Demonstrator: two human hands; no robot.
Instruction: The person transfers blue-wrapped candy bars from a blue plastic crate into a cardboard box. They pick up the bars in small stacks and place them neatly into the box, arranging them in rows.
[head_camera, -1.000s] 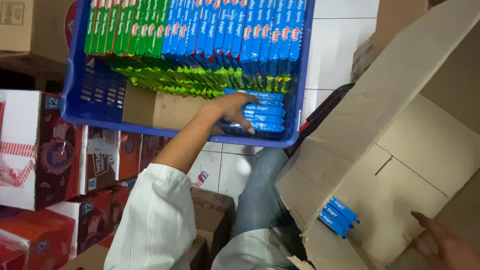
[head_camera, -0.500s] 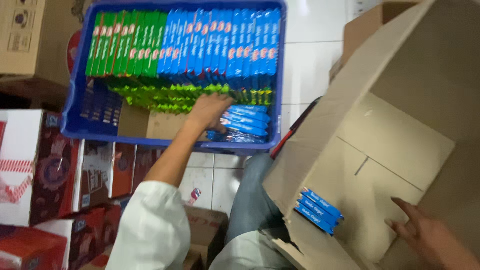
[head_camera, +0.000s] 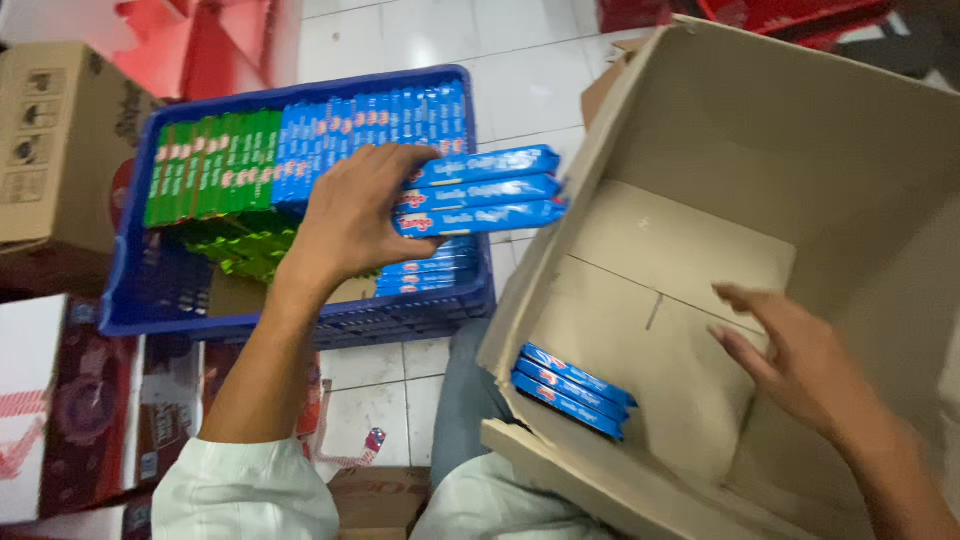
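Right hand (head_camera: 800, 365) is spread flat inside the big cardboard box (head_camera: 760, 130), touching nothing. Blue packs (head_camera: 572, 390) lie in the box at about 9 o'clock from it. Left hand (head_camera: 350, 220) pinches a stack of three blue packs (head_camera: 485, 190) over the blue crate (head_camera: 300, 320), which holds green packs (head_camera: 210, 170) farther back.

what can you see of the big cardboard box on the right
The cardboard box is large, plain brown and open, tipped so its opening faces the camera. Its inner bottom shows flaps meeting at seams. A torn-looking flap edge runs along the near lower side. Inside, at the lower left corner, lies a small stack of blue packets. The right hand reaches into it, palm toward the bottom, fingers spread. The blue crate sits just left of it, and the box appears to rest against the person's lap.
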